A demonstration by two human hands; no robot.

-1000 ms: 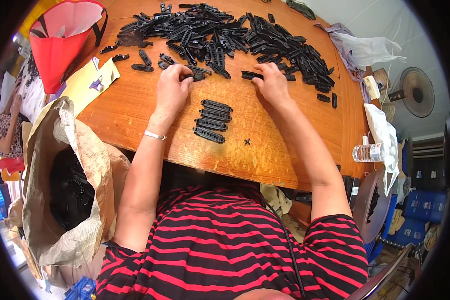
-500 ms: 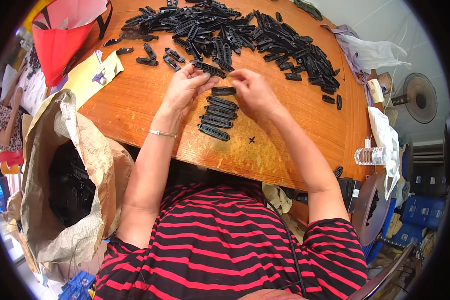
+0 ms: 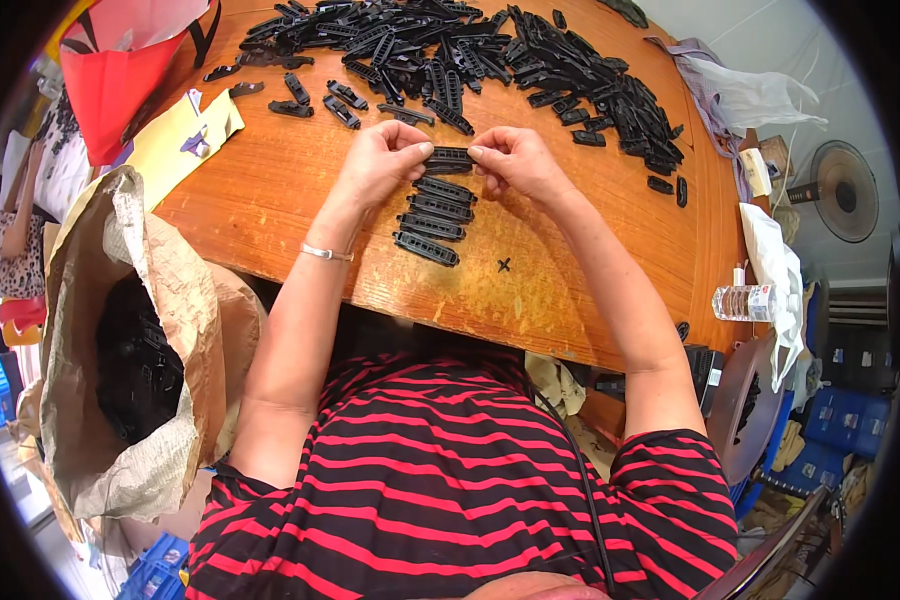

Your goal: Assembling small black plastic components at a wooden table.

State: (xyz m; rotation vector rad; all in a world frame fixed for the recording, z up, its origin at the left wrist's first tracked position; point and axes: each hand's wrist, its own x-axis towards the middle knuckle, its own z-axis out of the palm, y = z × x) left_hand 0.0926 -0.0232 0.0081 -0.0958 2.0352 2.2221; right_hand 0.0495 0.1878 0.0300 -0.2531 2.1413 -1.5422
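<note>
Both forearms reach up from the lower edge over the striped shirt [image 3: 440, 500] and meet near the middle of the wooden table [image 3: 270, 200]. The left hand [image 3: 380, 165] and the right hand [image 3: 515, 165] face each other, knuckles up, wrists lifted a little, each pinching one end of a black strip [image 3: 450, 158] between thumb and fingertips; the other fingers curl loosely inward. The strip lies level between them, at the far end of a row [image 3: 432, 218] of like strips laid side by side on the table; whether it already touches the wood cannot be told. The left wrist wears a thin bracelet [image 3: 322, 253]. Just beside the row, toward the person, a small black cross mark [image 3: 504, 265] sits on the wood. Beyond the hands a large pile [image 3: 470, 50] of the same black parts spreads across the far part of the table, with a few loose ones near the left hand. A yellow sheet [image 3: 175, 145] lies on the table's left corner, beside a red bag [image 3: 130, 70]. Below the table's left edge stands a brown paper sack [image 3: 135, 330], open, with dark parts inside. At the right edge lie a water bottle [image 3: 745, 300] and white cloth [image 3: 775, 265], and a fan [image 3: 845, 190] stands beyond.
</note>
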